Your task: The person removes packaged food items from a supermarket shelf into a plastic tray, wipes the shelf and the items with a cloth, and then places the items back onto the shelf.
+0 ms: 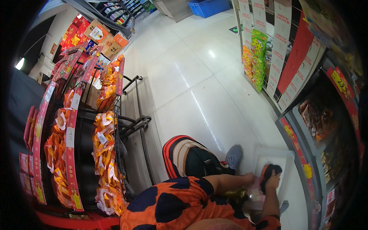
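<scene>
My right hand grips a black-and-orange item, perhaps a cloth or brush, over a white plastic bin low on the floor. At the bin's left side is my left hand, fingers curled. A pinkish, see-through piece lies close below that hand; whether the hand holds it or the bin's rim cannot be made out. My forearms and the lower end of the bin hide part of what is there.
A wire rack with orange-wrapped packets stands left, its wheeled base reaching into the tiled aisle. Shelves run close along my right. Green snack packets hang on a display ahead. A blue crate sits farther off.
</scene>
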